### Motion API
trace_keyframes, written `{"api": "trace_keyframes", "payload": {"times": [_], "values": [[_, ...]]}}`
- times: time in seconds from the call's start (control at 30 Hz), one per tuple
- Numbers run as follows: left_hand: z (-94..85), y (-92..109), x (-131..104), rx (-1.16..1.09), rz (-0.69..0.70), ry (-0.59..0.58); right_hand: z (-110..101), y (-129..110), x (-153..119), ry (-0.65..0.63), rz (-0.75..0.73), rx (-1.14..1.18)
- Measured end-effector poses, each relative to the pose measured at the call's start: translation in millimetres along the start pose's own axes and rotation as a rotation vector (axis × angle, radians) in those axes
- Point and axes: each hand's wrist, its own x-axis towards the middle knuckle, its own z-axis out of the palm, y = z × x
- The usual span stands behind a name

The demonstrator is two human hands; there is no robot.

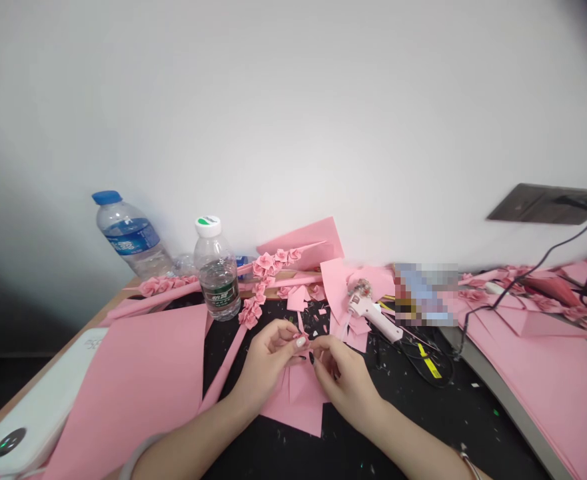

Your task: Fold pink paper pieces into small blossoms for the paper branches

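One black tabletop (318,460). One large flat pink paper sheet (143,367), left. Two clear plastic bottles: one blue-capped bottle (132,235), one white-capped bottle (217,277). Two bare hands: left hand (273,353) curled, thumb and fingers pinching; right hand (343,373) half-curled, fingertips close by, grip can't tell. One pale plastic glue gun (373,317), right. One small pink curled-paper piece (300,339), in left fingertips.

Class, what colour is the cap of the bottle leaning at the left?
Blue cap, clearest in the head view.
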Motion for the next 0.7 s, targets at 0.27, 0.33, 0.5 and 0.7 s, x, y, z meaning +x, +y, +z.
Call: {"api": "trace_keyframes", "payload": {"times": [0.27,0.33,0.5,0.7], "values": [[-0.6,-2.7,1.1,0.01,0.029,-0.03,1.6,-0.3,1.1,-0.008,0.01,0.055],[-1.4,-3.8,1.8,0.012,0.05,-0.034,1.7,-0.5,1.1,-0.004,0.017,0.053],[-1.8,-4.0,2.7,0.01,0.077,-0.043,2.5,2.0,-0.1,0.004,0.028,0.083],[-1.3,-5.9,2.0,0.047,0.091,-0.052,3.7,8.7,1.1,0.044,0.061,0.18]]}}
